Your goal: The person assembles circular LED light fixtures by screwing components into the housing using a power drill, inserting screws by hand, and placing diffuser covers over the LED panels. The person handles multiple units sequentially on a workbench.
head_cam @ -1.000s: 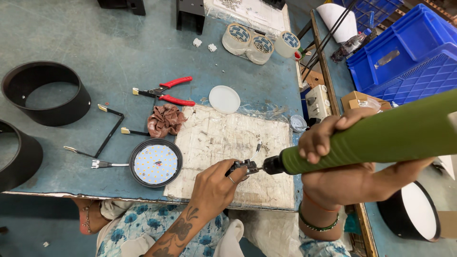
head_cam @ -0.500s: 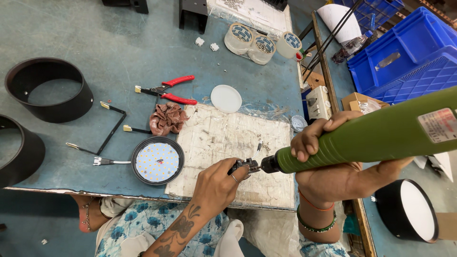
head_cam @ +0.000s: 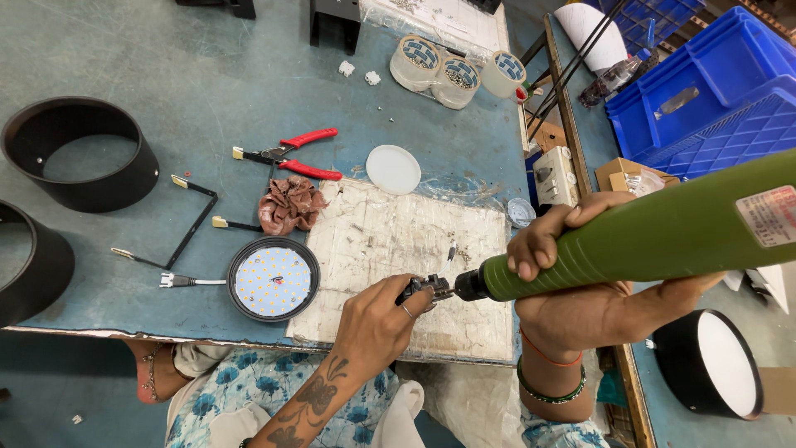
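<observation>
My right hand (head_cam: pixel 580 274) grips a thick green electric screwdriver (head_cam: pixel 647 236), held almost level with its tip pointing left. Its bit meets a small dark metal part (head_cam: pixel 424 288) that my left hand (head_cam: pixel 377 323) pinches between the fingertips, just above a worn white board (head_cam: pixel 390 249) at the table's front edge. Left of that hand lies a round black lamp disc (head_cam: pixel 274 280) studded with small yellow diodes, a white-plugged wire trailing off to its left.
Red-handled pliers (head_cam: pixel 294 158), a brown rag (head_cam: pixel 288 203), a white round lid (head_cam: pixel 393 168) and a bent black bracket (head_cam: pixel 186 220) lie on the blue table. Black ring housings (head_cam: pixel 79 158) sit left, tape rolls (head_cam: pixel 448 75) at the back, blue crates (head_cam: pixel 705 91) right, a finished lamp (head_cam: pixel 717 365) lower right.
The screwdriver has swung slightly, its body lower and more level. My left hand stays on the small part at the bit, shifted a little right.
</observation>
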